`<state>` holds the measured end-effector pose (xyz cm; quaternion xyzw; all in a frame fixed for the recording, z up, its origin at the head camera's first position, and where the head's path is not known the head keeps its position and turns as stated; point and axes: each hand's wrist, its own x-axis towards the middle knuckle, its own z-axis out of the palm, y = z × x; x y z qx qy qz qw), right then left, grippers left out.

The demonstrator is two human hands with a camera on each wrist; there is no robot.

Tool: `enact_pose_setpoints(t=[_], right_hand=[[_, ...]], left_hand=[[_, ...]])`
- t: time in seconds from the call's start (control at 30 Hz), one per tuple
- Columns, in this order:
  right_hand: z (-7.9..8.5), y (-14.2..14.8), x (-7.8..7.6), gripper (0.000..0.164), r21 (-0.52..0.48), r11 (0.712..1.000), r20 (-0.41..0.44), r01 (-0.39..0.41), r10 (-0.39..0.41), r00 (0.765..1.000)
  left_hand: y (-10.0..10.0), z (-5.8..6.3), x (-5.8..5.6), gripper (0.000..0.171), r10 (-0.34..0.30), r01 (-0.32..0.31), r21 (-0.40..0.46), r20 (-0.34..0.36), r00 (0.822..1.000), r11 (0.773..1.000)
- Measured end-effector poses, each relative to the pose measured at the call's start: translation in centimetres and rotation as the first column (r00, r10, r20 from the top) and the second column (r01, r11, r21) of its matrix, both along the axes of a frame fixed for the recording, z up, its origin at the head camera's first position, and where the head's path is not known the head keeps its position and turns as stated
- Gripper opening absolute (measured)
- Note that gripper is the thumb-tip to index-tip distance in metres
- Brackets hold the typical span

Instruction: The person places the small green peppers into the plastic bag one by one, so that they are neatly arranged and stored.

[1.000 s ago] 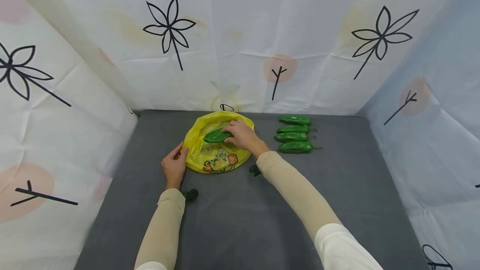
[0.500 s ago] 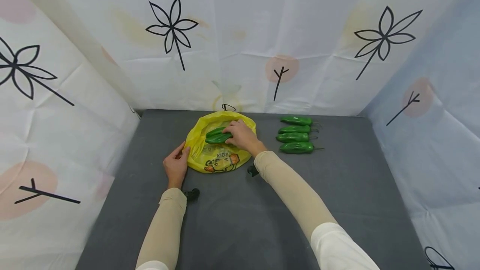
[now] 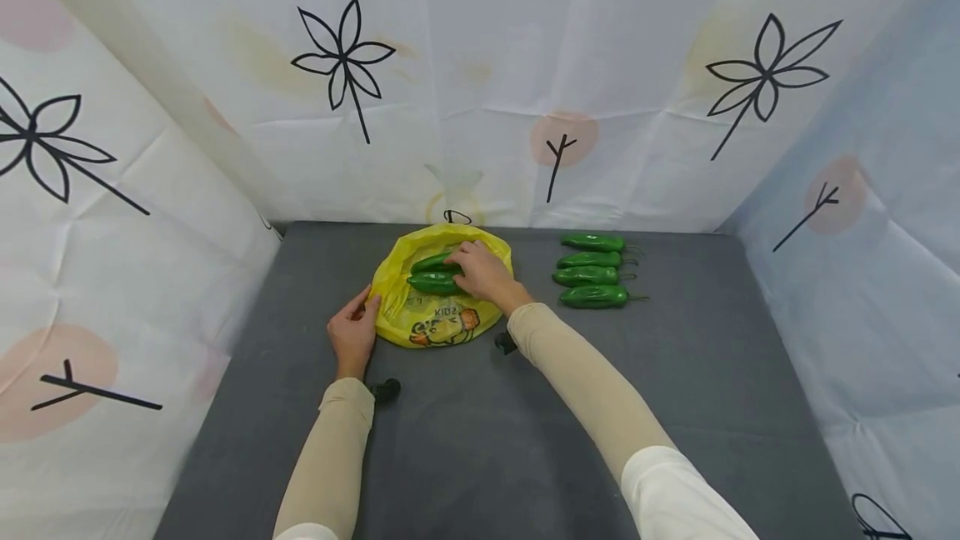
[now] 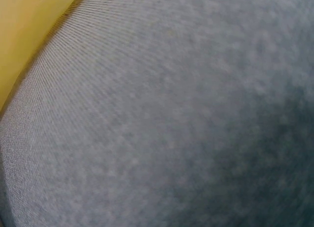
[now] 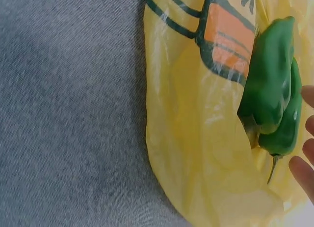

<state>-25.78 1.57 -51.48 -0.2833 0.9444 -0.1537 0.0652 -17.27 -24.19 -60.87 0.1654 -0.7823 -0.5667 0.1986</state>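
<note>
A yellow plastic bag [image 3: 390,319] with a printed cartoon lies with its mouth wide. My left hand [image 3: 352,332] pinches its left rim between thumb and fingers; only a yellow corner of the bag [image 4: 29,30] shows in the left wrist view. Inside the bag lie two green peppers side by side, the nearer pepper [image 3: 433,283] and the farther pepper [image 3: 429,264]. Over their right ends is my right hand [image 3: 483,275], reaching into the bag. In the right wrist view its fingers [image 5: 303,170] are parted, beside the peppers, with nothing between them.
Several green peppers [image 3: 592,297] lie in a column right of the bag, stems pointing right. The dark grey table [image 3: 480,440] meets patterned fabric [image 3: 480,90] at the back and sides. Dark wrist-worn devices show by the left wrist [image 3: 386,391] and the right wrist [image 3: 505,343].
A pepper in my right hand has come down into the bag, and the fingers have let it go. A second pepper now shows behind it. The left hand keeps its place at the rim.
</note>
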Motion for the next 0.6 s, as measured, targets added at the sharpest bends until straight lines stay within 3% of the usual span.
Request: enact_pose_setpoints(t=[0.17, 0.33, 0.6], right_hand=[[0.2, 0.4, 0.3, 0.036, 0.003, 1.0, -0.1, -0.029, 0.03, 0.995], [0.3, 0.8, 0.7, 0.038, 0.013, 0.998, -0.226, -0.056, 0.057, 0.972], [0.6, 1.7, 1.5, 0.051, 0.062, 0.998, -0.288, 0.006, 0.012, 0.958]], left_hand=[[0.2, 0.0, 0.1, 0.036, 0.014, -0.014, -0.019, 0.004, 1.0, 1.0], [0.2, 0.0, 0.1, 0.037, 0.018, -0.017, -0.022, 0.01, 1.0, 1.0], [0.1, -0.5, -0.1, 0.038, 0.026, -0.026, -0.035, 0.025, 0.999, 0.999]])
